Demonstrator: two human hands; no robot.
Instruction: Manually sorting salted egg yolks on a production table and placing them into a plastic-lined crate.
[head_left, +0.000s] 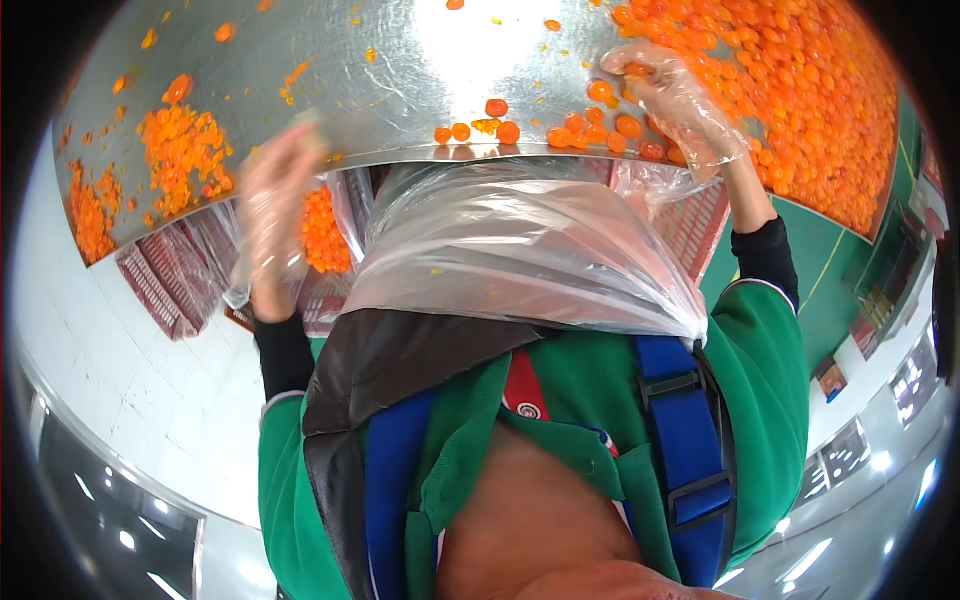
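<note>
A steel worktop (360, 90) with a raised front edge carries round orange pieces, which look like salted egg yolks. My right hand (671, 97), in a clear plastic glove, rests among loose yolks (592, 131), its fingers bent around an orange piece. The big heap of yolks (810, 97) lies just right of it. My left hand (281, 180), gloved likewise and blurred, is over the front edge; whether it holds anything cannot be told. To its left on the steel sits a pile of broken orange bits (184, 157). A few yolks (495, 124) stand along the edge between the hands.
Below the edge, orange pieces (326, 232) fill a plastic-lined container beside my left hand. Red perforated crates (161, 281) with plastic liners stand at the left, and another crate (694, 225) is under the right side. More orange scraps (94, 214) lie at the worktop's left end.
</note>
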